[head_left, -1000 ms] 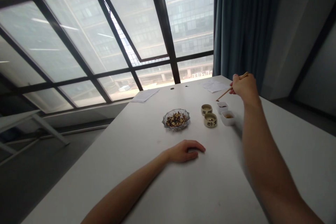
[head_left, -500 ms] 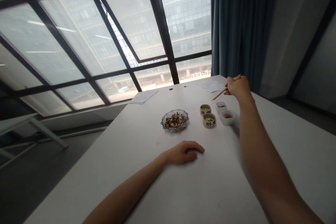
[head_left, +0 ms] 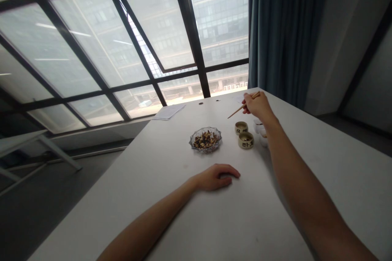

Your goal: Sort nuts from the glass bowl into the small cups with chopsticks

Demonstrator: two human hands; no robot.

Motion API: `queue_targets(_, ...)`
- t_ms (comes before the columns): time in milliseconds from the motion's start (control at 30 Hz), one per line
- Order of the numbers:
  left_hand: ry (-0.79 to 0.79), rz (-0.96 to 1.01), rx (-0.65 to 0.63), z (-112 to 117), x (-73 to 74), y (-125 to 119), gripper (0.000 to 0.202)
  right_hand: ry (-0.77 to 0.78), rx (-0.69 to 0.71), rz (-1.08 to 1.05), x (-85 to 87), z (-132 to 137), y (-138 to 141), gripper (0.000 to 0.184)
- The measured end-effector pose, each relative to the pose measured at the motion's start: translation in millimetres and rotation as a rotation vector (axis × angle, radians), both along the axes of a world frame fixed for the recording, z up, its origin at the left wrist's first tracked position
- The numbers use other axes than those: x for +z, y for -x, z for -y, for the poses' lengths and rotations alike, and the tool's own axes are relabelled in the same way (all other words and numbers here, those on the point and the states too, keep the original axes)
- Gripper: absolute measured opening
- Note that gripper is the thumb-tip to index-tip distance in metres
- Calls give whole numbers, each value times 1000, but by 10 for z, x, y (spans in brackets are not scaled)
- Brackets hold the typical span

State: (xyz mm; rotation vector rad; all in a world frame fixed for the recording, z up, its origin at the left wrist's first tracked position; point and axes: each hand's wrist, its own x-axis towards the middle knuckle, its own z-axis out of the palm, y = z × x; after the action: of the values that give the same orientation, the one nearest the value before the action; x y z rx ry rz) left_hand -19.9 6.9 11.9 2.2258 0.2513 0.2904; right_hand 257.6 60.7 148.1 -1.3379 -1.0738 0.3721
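My right hand (head_left: pixel 256 105) grips a pair of wooden chopsticks (head_left: pixel 239 111), whose tips point down and left above the table. Nothing shows between the tips. Below and left of them is a scalloped glass bowl (head_left: pixel 193 143) of mixed dark and pale small pieces, perhaps nuts or seeds. Two round beige cups with dark characters, a rear cup (head_left: pixel 241 129) and a front cup (head_left: pixel 246 144), stand close together beneath the hand. Two small white dishes (head_left: pixel 262 140) are partly hidden behind my right forearm. My left hand (head_left: pixel 217 177) rests on the table with fingers apart, holding nothing.
The white table (head_left: pixel 147 187) narrows toward the windows. Sheets of paper (head_left: pixel 169 111) lie at its far left edge, and more paper is half hidden behind my right hand. A blue curtain (head_left: pixel 281 36) hangs beyond the far right corner.
My right hand has moved left with the chopsticks, from above the white dishes toward the glass bowl. The forearm now covers much of the white dishes. My left hand stays put.
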Motion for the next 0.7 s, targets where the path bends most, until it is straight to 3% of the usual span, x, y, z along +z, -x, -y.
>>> queue_targets(400, 6, 0, -1, 1, -4, -2, 36, 48, 304, 21, -233, -182, 503, 38)
queue_targets(700, 11, 15, -14, -9, -31, -2, 35, 119, 378, 13, -423, -252, 688, 39)
